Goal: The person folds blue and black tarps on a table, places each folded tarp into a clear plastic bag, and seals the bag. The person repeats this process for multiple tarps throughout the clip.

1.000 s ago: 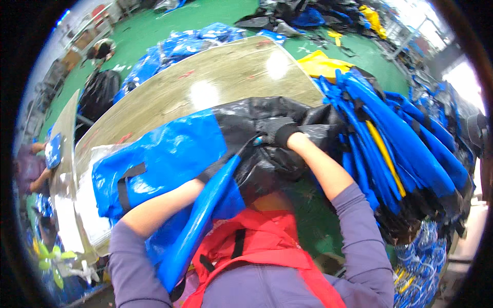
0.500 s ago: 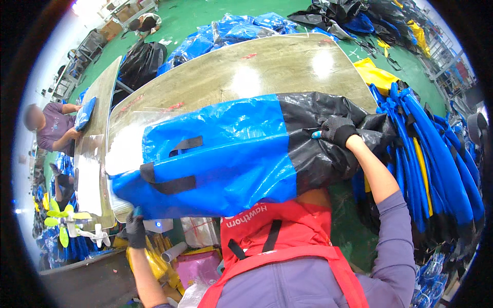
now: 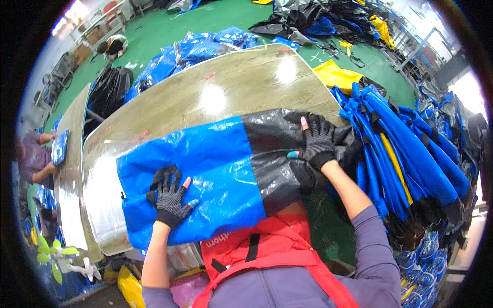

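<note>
A large blue and black bag [image 3: 215, 154] of shiny sheet material lies across the wood-patterned table [image 3: 246, 77], its near side against my red apron [image 3: 257, 241]. My left hand [image 3: 170, 199], in a dark dotted glove with some bare fingertips, rests open on the blue part near its left end. A bit of black strap shows beside those fingers; the rest of the straps is hidden. Spread over the crumpled black part, my right hand [image 3: 318, 143] presses down in a matching glove. Neither hand grips the material.
Blue bags [image 3: 411, 143] hang in a bunch at the right, beside a yellow piece [image 3: 336, 77]. Behind the table lies a heap of blue packages [image 3: 190, 56]. A co-worker [image 3: 36, 159] holds a blue package at the left table. A small fan [image 3: 56, 254] stands lower left.
My left hand has come up from below the table edge onto the bag. The blue end is now folded in, covering the straps. My right hand has opened and flattened on the black part.
</note>
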Demonstrator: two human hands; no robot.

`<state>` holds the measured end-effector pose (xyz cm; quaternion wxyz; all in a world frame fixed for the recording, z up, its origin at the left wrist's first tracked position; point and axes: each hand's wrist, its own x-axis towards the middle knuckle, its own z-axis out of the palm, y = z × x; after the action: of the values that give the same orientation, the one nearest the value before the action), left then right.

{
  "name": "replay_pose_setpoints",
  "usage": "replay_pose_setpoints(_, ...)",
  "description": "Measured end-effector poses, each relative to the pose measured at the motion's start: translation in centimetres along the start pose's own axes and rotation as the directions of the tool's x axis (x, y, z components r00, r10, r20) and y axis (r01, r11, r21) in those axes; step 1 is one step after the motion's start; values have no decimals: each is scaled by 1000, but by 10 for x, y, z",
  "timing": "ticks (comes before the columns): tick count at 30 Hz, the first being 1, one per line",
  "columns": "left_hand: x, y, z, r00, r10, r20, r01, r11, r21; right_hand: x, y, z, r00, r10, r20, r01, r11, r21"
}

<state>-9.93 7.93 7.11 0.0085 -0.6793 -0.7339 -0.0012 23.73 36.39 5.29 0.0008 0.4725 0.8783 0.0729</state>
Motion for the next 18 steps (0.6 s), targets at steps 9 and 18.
replay_pose_setpoints(9,152,102,24,788,589,-182,-615,770,-169,-86,-13,-37,894,-379,-240,437,858,271)
replay_pose_setpoints(18,144,111,53,556,826,-86,-828,544,-135,-95,-6,-52,703,-506,-500,669,709,223)
